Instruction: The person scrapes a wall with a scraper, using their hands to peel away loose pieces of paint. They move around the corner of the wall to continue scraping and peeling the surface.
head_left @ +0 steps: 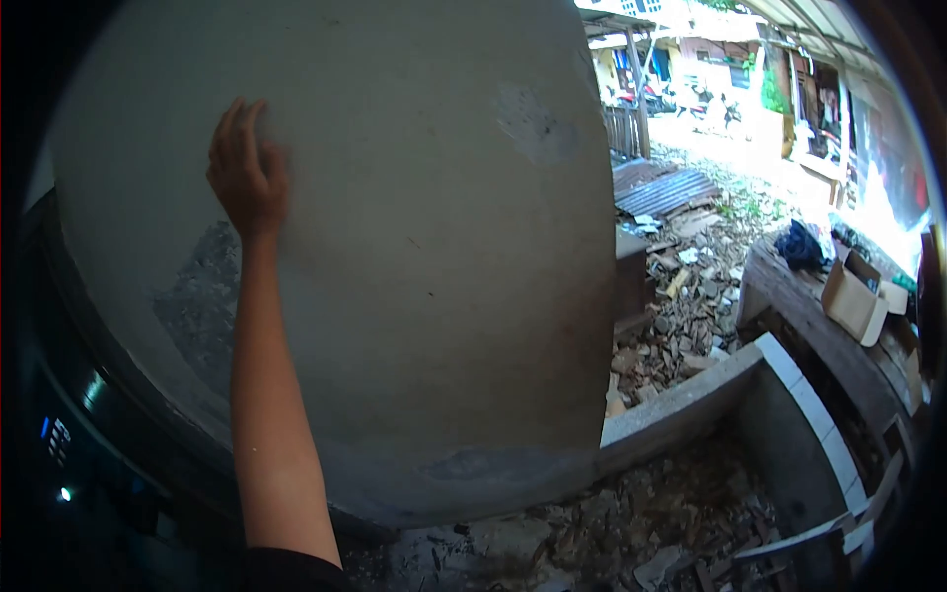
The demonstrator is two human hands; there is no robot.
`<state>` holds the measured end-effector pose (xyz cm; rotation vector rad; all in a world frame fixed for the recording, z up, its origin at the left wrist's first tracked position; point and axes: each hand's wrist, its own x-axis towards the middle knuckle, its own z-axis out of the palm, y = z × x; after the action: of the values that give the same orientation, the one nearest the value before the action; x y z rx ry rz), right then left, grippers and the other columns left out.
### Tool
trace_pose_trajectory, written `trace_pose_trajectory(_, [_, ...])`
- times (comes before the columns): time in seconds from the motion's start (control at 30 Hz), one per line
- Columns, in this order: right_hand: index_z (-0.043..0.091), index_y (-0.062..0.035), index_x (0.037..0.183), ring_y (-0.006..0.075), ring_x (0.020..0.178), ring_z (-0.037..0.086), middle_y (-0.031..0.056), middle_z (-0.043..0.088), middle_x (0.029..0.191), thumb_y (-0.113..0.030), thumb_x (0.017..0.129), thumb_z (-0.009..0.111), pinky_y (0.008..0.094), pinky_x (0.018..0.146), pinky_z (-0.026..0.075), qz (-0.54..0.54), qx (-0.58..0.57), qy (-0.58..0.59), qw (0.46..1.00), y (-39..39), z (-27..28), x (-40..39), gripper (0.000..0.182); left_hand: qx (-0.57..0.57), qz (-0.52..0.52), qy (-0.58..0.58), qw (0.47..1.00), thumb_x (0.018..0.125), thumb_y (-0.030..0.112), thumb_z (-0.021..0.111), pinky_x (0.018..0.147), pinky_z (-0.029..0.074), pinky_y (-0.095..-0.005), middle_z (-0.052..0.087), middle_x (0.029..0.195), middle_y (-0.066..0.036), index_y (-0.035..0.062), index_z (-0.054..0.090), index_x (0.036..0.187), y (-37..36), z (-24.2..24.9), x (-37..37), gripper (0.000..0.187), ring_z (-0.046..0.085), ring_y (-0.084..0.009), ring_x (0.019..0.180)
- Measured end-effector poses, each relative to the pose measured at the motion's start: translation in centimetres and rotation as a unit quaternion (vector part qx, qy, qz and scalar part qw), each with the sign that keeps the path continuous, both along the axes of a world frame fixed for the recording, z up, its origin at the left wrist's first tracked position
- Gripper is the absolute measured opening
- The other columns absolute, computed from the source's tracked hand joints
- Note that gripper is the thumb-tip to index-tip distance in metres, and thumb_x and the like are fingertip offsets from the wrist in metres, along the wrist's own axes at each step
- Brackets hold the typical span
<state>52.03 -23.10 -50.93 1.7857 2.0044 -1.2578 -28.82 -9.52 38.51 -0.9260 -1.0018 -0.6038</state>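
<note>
My left hand (249,170) is raised in front of a grey plastered wall (414,197), with the bare forearm rising from the bottom of the head view. Its fingers point upward, slightly bent and a little apart, and no object shows in them. Slight blur softens the thumb side. Below the hand, left of the forearm, a rough darker patch (197,301) marks the plaster. A smaller scuffed patch (536,123) lies near the wall's right edge. My right hand is out of the picture.
Rubble (681,296) covers the ground beyond the wall, beside corrugated sheets (671,189). A low concrete ledge (691,390) runs from the wall's foot to a white-topped partition (804,405). At right, a cardboard box (856,301) sits on a wooden table (789,286). Debris (631,523) litters the floor below.
</note>
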Motion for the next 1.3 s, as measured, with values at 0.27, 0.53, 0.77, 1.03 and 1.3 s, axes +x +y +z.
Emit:
trace_pose_trajectory(0.27, [0.051, -0.0048, 0.146, 0.0415, 0.136, 0.047, 0.0237, 0.050, 0.147, 0.003, 0.084, 0.050, 0.0461, 0.114, 0.040, 0.079, 0.377, 0.284, 0.878, 20.0, 23.9, -27.2, 0.063, -0.002, -0.001, 0.007, 1.000, 0.101, 0.024, 0.046, 0.109, 0.040, -0.0487, 0.052, 0.148, -0.008, 0.0189, 0.054, 0.141, -0.1, 0.2, 0.6, 0.041, 0.049, -0.0312, 0.137])
trace_pose_trajectory(0.53, [0.045, -0.0087, 0.152, 0.0339, 0.106, 0.056, 0.0144, 0.051, 0.135, 0.002, 0.084, 0.062, 0.0422, 0.082, 0.055, 0.129, 0.782, 0.233, 0.564, 31.3, 59.8, -39.5, 0.071, -0.011, -0.012, -0.009, 1.000, 0.100, 0.021, 0.045, 0.108, 0.041, -0.0501, 0.052, 0.147, -0.008, 0.0183, 0.054, 0.141, -0.2, 0.1, 0.9, 0.042, 0.048, -0.0320, 0.137])
trace_pose_trajectory(0.77, [0.053, -0.0047, 0.143, 0.0261, 0.100, 0.055, 0.0101, 0.051, 0.126, -0.004, 0.078, 0.073, 0.0368, 0.078, 0.060, 0.169, 0.857, 0.240, 0.424, 33.6, 72.4, -45.3, 0.068, -0.012, -0.016, -0.016, 1.000, 0.099, 0.023, 0.044, 0.110, 0.038, -0.0511, 0.050, 0.149, -0.009, 0.0191, 0.054, 0.141, -0.3, 0.1, 0.8, 0.043, 0.046, -0.0321, 0.138])
trace_pose_trajectory(1.03, [0.055, -0.0056, 0.142, 0.0241, 0.100, 0.055, 0.0083, 0.051, 0.122, -0.004, 0.077, 0.074, 0.0342, 0.074, 0.061, 0.167, 0.867, 0.218, 0.416, 33.7, 74.8, -47.1, 0.067, -0.004, -0.016, -0.027, 1.000, 0.096, 0.023, 0.045, 0.112, 0.036, -0.0505, 0.049, 0.150, -0.006, 0.0226, 0.054, 0.142, -0.1, 0.2, 0.2, 0.046, 0.045, -0.0299, 0.139])
trace_pose_trajectory(1.3, [0.057, -0.0065, 0.140, 0.0219, 0.095, 0.056, 0.0069, 0.054, 0.115, -0.003, 0.077, 0.072, 0.0312, 0.066, 0.060, 0.160, 0.876, 0.203, 0.408, 33.5, 73.8, -46.9, 0.065, -0.002, -0.021, -0.028, 0.999, 0.096, 0.024, 0.045, 0.113, 0.036, -0.0508, 0.048, 0.150, -0.005, 0.0241, 0.054, 0.142, -0.1, 0.1, 0.0, 0.047, 0.045, -0.0291, 0.140])
